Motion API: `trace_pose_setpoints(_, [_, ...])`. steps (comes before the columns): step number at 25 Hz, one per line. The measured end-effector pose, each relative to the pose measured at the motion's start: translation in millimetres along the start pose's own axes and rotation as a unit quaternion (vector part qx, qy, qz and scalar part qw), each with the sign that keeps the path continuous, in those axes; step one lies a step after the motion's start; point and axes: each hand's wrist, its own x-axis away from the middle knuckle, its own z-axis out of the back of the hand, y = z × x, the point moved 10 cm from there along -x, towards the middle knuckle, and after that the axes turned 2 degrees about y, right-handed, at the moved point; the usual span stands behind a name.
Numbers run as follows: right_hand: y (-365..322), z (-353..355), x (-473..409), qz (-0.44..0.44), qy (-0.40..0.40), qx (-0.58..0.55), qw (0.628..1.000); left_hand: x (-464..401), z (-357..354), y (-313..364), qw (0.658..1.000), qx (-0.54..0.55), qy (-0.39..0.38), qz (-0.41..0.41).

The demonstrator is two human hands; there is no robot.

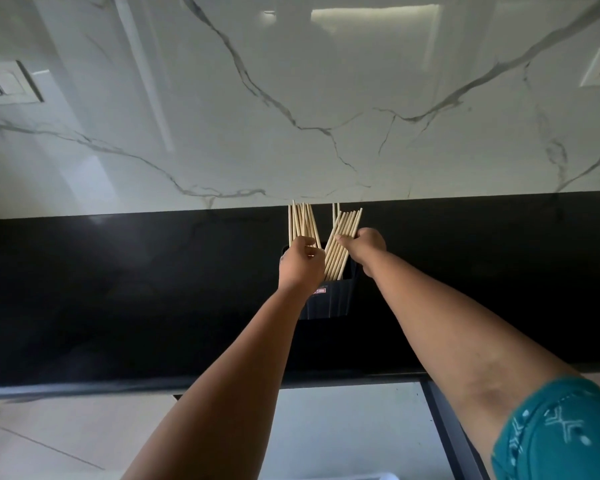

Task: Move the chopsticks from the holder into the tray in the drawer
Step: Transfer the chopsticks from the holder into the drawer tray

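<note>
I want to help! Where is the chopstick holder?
The dark holder stands mid-frame on the black counter, by the marble wall, below both hands.

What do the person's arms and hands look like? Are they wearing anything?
Both forearms are bare, with no gloves on the left hand or the right hand, and I can see no watch or bracelet. The right arm has a short teal sleeve near the elbow, printed with a pale, whitish pattern of lines and dots. No sleeve shows on the left arm.
</note>
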Motion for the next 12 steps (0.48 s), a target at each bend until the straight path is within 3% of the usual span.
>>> trace_pose_setpoints(9, [-12, 25, 12, 0.021, 0.038, -0.033, 0.999, 12, 12, 0, 1.000, 0.008, 0.007, 0.001])
trace_pose_setpoints(12, [-43, 54, 31, 0.077, 0.061, -0.041, 0.994, 27, 15, 16, 1.000, 0.005, -0.003, -0.006])
